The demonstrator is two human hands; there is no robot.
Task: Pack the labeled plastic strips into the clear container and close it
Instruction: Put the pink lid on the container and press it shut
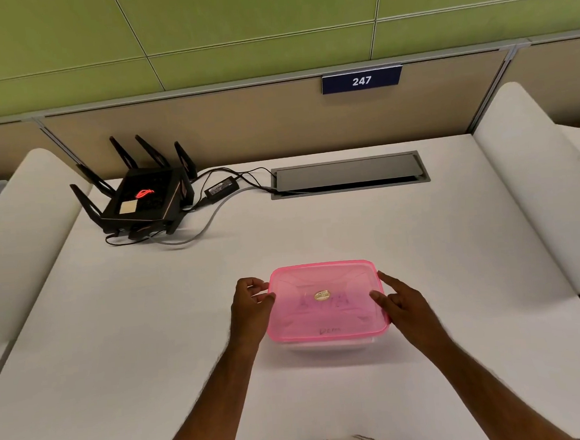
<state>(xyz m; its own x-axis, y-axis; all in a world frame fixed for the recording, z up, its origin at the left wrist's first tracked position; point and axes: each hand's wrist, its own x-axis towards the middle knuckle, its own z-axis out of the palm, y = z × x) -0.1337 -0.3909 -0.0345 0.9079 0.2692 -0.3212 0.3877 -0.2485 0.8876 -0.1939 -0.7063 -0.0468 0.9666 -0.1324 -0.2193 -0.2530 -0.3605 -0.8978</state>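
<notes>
A clear container (328, 345) with a translucent pink lid (326, 315) sits on the white desk in front of me. The lid lies on top of it and carries a small gold sticker (321, 295). Faint dark shapes show through the lid; I cannot tell what they are. My left hand (252, 308) is at the lid's left edge, thumb and fingertips touching the rim. My right hand (402, 303) rests on the lid's right edge, thumb on top and index finger stretched along the side. No loose strips are visible on the desk.
A black router (142, 195) with several antennas stands at the back left, with a power adapter (221, 189) and cables beside it. A grey cable hatch (349, 174) is set into the desk at the back. White side panels flank the desk (455, 242).
</notes>
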